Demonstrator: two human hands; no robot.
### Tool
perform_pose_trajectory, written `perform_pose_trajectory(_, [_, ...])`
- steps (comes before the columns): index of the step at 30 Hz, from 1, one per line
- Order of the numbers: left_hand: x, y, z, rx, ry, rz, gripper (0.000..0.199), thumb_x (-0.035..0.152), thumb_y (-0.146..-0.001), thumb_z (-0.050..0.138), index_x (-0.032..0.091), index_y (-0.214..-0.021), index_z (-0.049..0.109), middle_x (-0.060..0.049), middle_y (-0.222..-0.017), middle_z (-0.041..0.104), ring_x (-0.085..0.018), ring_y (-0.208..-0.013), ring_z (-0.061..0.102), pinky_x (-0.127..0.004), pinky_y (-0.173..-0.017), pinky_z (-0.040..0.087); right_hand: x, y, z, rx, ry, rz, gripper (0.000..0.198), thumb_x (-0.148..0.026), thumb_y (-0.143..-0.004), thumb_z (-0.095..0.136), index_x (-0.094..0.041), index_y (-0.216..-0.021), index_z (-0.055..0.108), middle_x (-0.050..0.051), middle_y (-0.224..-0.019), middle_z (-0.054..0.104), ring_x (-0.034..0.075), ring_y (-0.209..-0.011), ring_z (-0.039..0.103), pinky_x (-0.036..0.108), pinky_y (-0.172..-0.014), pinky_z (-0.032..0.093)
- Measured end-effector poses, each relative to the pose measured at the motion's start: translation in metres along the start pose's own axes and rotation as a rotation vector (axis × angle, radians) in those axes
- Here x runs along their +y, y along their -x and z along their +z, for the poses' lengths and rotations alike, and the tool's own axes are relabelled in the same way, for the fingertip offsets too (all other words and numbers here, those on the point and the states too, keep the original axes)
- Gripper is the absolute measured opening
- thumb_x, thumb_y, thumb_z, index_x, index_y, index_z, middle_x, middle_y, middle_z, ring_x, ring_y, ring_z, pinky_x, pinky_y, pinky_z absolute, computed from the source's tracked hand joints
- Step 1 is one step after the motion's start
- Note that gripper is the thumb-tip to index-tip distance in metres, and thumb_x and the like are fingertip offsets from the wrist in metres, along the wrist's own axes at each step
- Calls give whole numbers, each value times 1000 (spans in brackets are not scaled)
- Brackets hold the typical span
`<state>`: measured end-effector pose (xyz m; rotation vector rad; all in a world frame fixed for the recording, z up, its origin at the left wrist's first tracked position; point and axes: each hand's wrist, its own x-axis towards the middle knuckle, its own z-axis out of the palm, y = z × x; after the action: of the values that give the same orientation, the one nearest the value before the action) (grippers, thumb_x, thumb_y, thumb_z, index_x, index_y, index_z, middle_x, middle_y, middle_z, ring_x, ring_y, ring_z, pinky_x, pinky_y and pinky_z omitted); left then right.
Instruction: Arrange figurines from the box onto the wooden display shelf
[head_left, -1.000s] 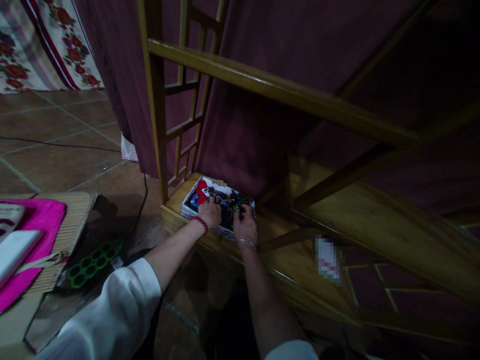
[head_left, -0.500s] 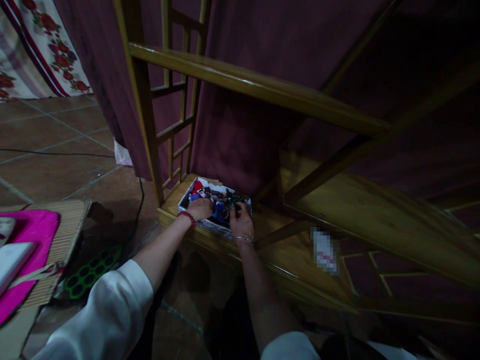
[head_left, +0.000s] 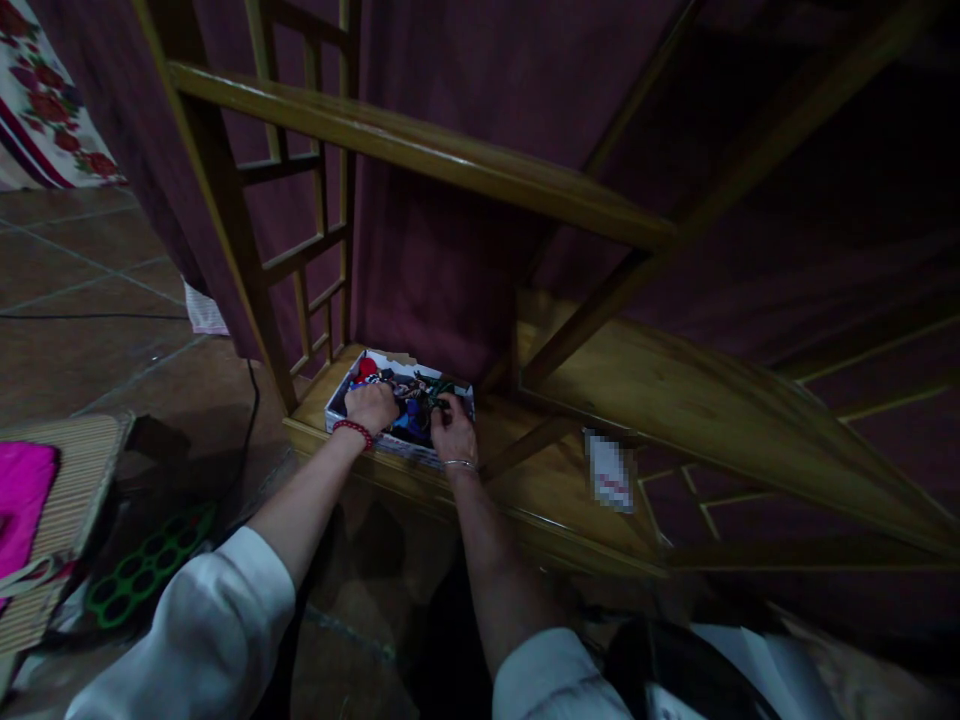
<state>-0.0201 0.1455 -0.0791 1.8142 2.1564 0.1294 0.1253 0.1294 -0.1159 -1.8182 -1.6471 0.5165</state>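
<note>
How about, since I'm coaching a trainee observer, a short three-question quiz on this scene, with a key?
1. True or false: the left arm wears the red bracelet.

2. The open box rests on:
A) the tiled floor
B) the wooden shelf
C) the striped mat

3. Which hand is nearer the red item in the box?

Key: 1. True. 2. B. 3. The left hand.

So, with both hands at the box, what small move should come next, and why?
I'd likely lift the left hand slightly: it covers part of the jumble of small items in the box, hiding what lies beneath, while the right hand is by the box's right end.
</note>
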Motion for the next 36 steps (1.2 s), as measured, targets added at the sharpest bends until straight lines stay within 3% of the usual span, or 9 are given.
perform_pose_trajectory(2, [-3,-2,2,-3,49,73,41,24,-75,43,15,-113,53,-14,-104,63,-25,-99,58,-35,-81,44,-2,0,-2,-25,6,-3,29,-27,-79,42,-32,-106,54,-4,-76,62,12,-66,54,22,-63,41])
perform_pose_trajectory(4, [-3,-3,8,-36,127,234,49,19,-72,45,19,-121,45,-9,-110,61,-20,-102,56,-28,-85,43,-4,1,-5,-48,15,-21,29,-27,-80,42,-33,-105,54,-4,-77,61,12,-68,55,22,-66,41])
perform_pose_trajectory(7, [0,-3,17,-8,180,382,54,16,-73,45,17,-127,40,-8,-124,52,-16,-111,49,-23,-94,36,-6,2,-9,-75,17,-56,28,-32,-84,35,-33,-105,54,-4,-81,62,13,-73,55,23,-69,41])
perform_pose_trajectory(12, [7,0,21,60,188,370,40,23,-81,40,17,-120,48,-7,-119,56,-17,-110,51,-25,-94,37,-7,4,-13,-56,19,-67,39,-45,-89,21,-31,-102,54,0,-87,63,15,-77,57,25,-70,42])
perform_pose_trajectory(21, [8,-4,19,86,283,299,36,23,-81,43,18,-114,56,-8,-110,62,-20,-102,56,-28,-85,41,-2,5,-10,-48,-157,-36,34,-49,-87,30,-32,-106,53,-5,-71,61,11,-62,58,20,-62,43])
perform_pose_trajectory(28, [10,-3,21,75,340,203,37,27,-78,46,16,-112,56,-9,-90,67,-22,-87,61,-27,-72,44,0,-1,-9,-71,-243,101,36,-49,-85,36,-27,-114,42,-3,-79,62,12,-69,59,26,-73,45])
perform_pose_trajectory(34, [12,6,25,223,250,247,36,27,-78,44,13,-109,55,-15,-100,63,-28,-94,58,-34,-77,44,2,-4,-7,-83,-218,104,55,-62,-75,44,-23,-114,43,0,-86,61,16,-84,59,28,-79,43])
perform_pose_trajectory(36, [12,7,26,252,246,272,35,27,-78,45,12,-107,55,-15,-101,63,-28,-95,57,-34,-78,43,2,-5,-6,-59,-184,114,53,-63,-76,41,-23,-111,46,1,-88,61,17,-87,58,29,-80,43])
